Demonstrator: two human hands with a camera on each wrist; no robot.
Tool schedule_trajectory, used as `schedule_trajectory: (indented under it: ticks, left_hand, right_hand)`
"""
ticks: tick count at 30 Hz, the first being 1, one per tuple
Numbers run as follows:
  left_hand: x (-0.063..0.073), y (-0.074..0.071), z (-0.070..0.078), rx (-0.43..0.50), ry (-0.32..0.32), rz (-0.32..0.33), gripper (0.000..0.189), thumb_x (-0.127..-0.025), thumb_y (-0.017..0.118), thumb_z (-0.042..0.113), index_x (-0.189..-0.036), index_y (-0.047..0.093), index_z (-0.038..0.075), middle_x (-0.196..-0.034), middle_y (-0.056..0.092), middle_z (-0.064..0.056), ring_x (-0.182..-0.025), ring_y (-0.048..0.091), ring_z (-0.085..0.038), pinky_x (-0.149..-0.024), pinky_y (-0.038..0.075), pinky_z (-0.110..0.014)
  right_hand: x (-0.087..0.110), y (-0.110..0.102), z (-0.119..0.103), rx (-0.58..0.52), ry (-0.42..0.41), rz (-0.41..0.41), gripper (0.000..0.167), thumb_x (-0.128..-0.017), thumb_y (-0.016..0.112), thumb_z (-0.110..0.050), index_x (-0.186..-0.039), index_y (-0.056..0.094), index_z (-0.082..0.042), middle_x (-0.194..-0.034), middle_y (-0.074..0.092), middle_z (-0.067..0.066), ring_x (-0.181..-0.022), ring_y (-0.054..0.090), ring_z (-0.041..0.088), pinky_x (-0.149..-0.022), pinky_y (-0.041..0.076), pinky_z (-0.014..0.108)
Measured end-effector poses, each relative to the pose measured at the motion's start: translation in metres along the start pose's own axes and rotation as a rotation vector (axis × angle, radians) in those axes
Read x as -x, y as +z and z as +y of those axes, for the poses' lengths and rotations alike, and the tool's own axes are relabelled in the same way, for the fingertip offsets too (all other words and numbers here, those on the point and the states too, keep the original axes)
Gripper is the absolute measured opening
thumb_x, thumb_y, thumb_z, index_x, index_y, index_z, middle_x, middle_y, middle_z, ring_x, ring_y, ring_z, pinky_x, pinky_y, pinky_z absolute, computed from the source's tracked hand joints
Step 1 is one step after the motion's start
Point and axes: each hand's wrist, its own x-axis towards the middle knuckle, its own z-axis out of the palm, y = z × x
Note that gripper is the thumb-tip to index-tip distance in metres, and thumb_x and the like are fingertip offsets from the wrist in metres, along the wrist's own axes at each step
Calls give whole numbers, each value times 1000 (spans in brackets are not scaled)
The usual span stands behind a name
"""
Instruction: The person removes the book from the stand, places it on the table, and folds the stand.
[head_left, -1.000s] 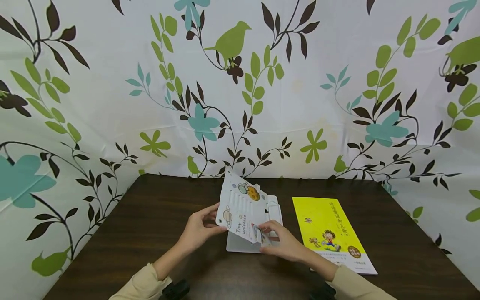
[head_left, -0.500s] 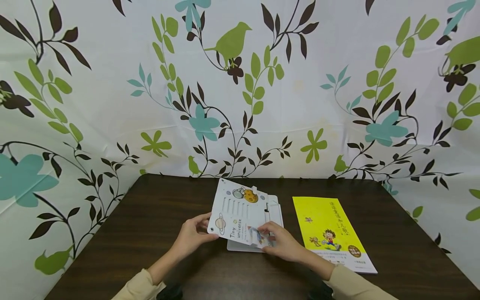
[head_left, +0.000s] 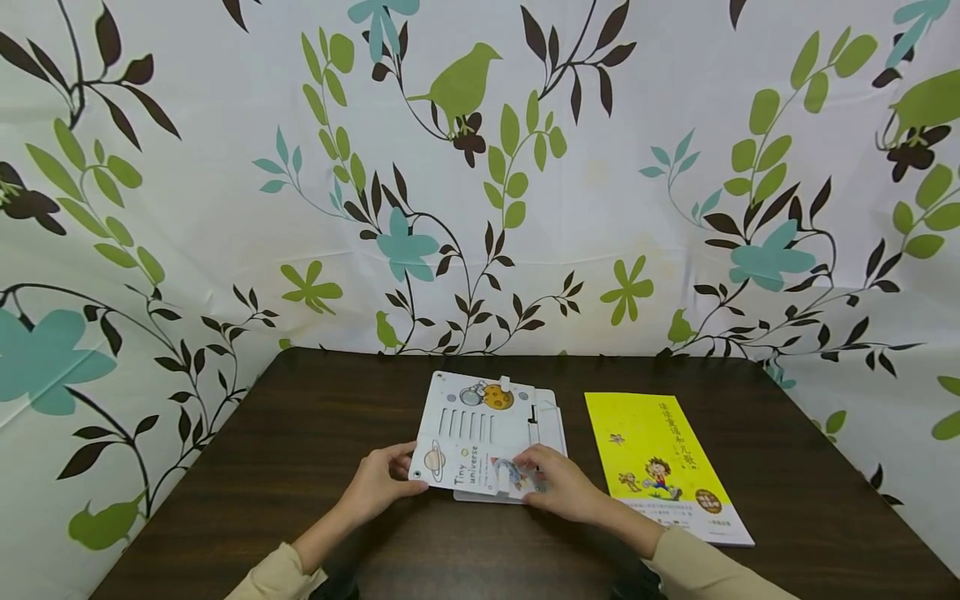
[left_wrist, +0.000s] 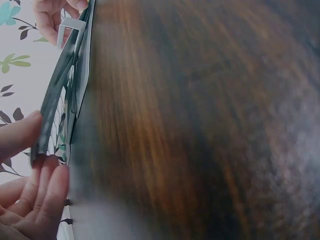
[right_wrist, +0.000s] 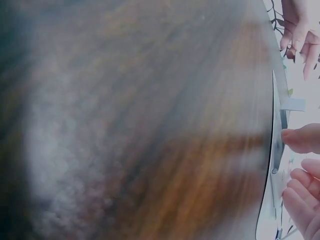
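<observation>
A white book stand (head_left: 465, 429), printed with planets and the words "Tiny universe", lies at the middle of the table with its upper panel low over its base. My left hand (head_left: 378, 481) pinches the panel's near left corner; in the left wrist view, the thumb (left_wrist: 20, 136) is on one face and the fingers (left_wrist: 47, 187) on the other. At the near right corner, my right hand (head_left: 564, 485) holds the stand beside a small white clip (head_left: 503, 478). The right wrist view has that thumb (right_wrist: 302, 137) against the stand's edge. The base is mostly hidden under the panel.
To the right on the dark wooden table (head_left: 322, 400) lies a yellow book (head_left: 637, 437) with a cartoon child on its cover. A patterned cloth (head_left: 585, 192) with leaves and birds hangs behind the table's far edge.
The stand's upper panel has swung down from a steep tilt to lie nearly flat over the base. My left hand moved left and lower with its corner; the right hand stayed almost in place.
</observation>
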Motion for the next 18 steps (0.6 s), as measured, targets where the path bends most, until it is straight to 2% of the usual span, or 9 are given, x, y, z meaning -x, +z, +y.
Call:
schedule_trajectory:
  ticks: [7, 18]
  left_hand:
    - [2, 1, -6, -43, 15, -39, 58, -64, 78, 3, -112, 54, -18, -76, 62, -7, -65, 57, -11, -54, 46, -20]
    - [1, 3, -11, -46, -4, -34, 57, -62, 79, 2, -110, 55, -17, -76, 61, -6, -65, 57, -13, -54, 46, -20]
  right_hand:
    - [-2, 2, 0, 62, -3, -3, 38, -74, 73, -14, -109, 59, -7, -104, 57, 0, -90, 51, 15, -81, 45, 30]
    - [-3, 1, 0, 83, 5, -2, 39, -73, 74, -15, -108, 59, -7, -103, 57, 1, -89, 51, 14, -80, 46, 29]
